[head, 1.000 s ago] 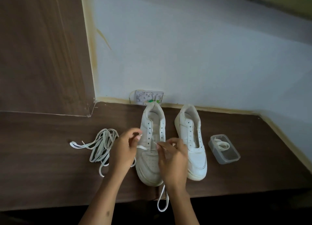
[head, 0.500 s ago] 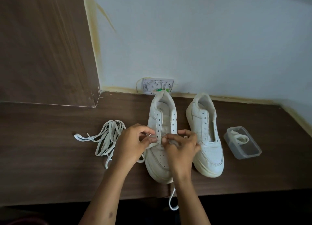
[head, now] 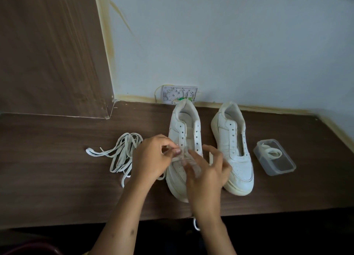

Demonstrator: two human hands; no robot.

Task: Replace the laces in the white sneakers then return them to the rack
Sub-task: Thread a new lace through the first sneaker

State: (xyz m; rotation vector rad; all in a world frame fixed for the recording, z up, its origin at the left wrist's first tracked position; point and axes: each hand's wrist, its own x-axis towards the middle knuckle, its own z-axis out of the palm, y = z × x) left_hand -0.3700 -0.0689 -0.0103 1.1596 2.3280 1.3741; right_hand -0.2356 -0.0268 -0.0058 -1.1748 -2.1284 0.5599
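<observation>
Two white sneakers stand side by side on the dark wooden table [head: 57, 187], toes toward me. My left hand [head: 151, 159] pinches a white lace at the lower eyelets of the left sneaker [head: 184, 132]. Over that shoe's toe my right hand [head: 206, 170] hovers, blurred, its fingers spread and loosely curled; whether it holds the lace is unclear. An end of the lace [head: 196, 225] hangs over the table's front edge. The right sneaker [head: 233, 151] has bare eyelets.
A loose pile of white laces [head: 120, 153] lies left of my hands. Right of the shoes a clear plastic box [head: 275, 160] holds a coiled lace. A white wall socket plate [head: 179, 93] sits behind the left sneaker. A wooden panel [head: 47, 49] rises at the back left.
The view has shifted, so the shoes sit lower and further right in frame. My right hand has opened from pinching at the eyelets and slid toward the toe. My left hand stays at the eyelets.
</observation>
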